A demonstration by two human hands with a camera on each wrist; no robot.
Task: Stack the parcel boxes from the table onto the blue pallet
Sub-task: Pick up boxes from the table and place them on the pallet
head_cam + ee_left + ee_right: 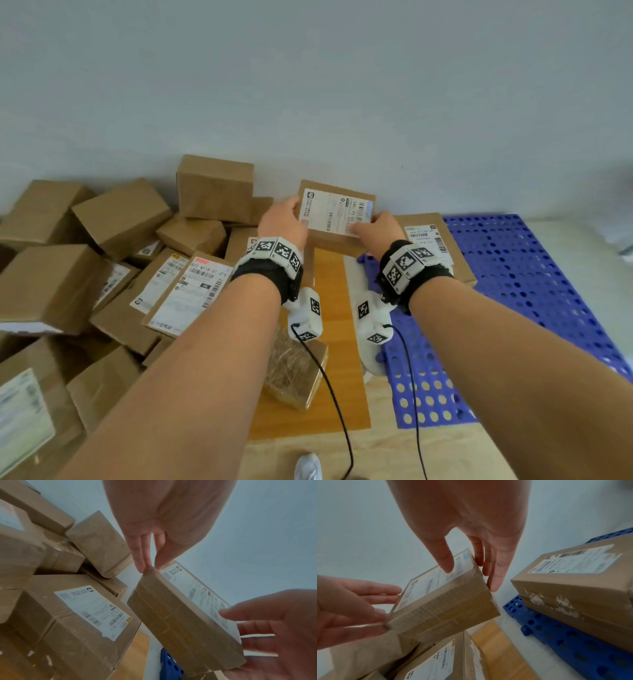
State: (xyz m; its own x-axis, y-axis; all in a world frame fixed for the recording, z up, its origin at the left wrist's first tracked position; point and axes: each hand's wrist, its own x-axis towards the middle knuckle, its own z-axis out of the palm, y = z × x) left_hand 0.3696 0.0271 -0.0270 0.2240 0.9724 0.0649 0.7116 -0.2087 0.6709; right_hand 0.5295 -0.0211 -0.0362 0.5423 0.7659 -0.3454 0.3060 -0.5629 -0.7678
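On the left side, a heap of brown parcel boxes [102,260] lies on the table [339,308], many of them tilted and leaning on each other, some with white labels on top. Just right of the heap, the left hand [282,219] pinches the left end of a flat labelled box [337,214], with the thumb on the label face and the straight fingers [140,555] against the far edge. This box is held in the air, tilted, above the gap between the heap and the pallet. The right hand [375,228] holds its right end in the same way, thumb on the label and fingers [496,574] along the side. To the right, the blue pallet [534,294] lies flat, and one labelled box [428,240] already rests on its far left corner, near the wall.
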